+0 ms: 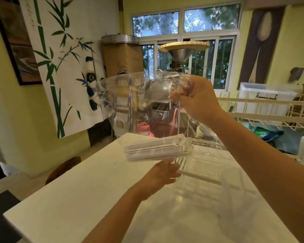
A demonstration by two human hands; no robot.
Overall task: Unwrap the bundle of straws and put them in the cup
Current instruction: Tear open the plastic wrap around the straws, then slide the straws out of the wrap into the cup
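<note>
A clear plastic bag (139, 95) hangs in the air above the white table (77, 199). My right hand (197, 97) is raised and clenched on the bag's upper right edge. At the bag's bottom lies a bundle of paper-wrapped straws (154, 148), lying flat and roughly horizontal. My left hand (163, 174) is under the bundle, palm up, supporting it through the plastic; its fingers are partly hidden by the bundle. No cup is in view.
A white wire dish rack (263, 109) stands at the right, beside the table's far right edge. A clear acrylic tray (205, 167) lies on the table under the bag. Beyond the table stand a metal funnel machine (181, 53), a pink gas cylinder (144, 128) and a brown barrel (123, 55).
</note>
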